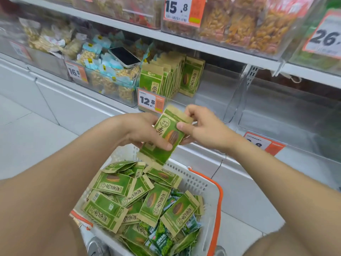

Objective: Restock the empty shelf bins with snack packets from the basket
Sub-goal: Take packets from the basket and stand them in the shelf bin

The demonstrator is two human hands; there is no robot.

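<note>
Your left grip [145, 132] clamps the green-and-tan paper snack packets [166, 139] low, right grip [203, 130] pinches their top edge. They're over the far rim of the white plastic basket [199, 183], long axis tilted up-right toward the clear shelf bin [217, 95]; right grip nearer.

One head-worn wide-angle view looks forward and down, close over the basket [195, 182], facing the shelf [184, 40]

Green and kraft tan are shown on the snack packet [166, 130], with a brown striped seed printed across it. The basket [203, 183] is seen in white, patterned with rows of small holes, its handle [219, 200] done in orange. Black numerals are set on the white-and-orange price tag [150, 100]. The phone [124, 56] screen is seen black.
</note>
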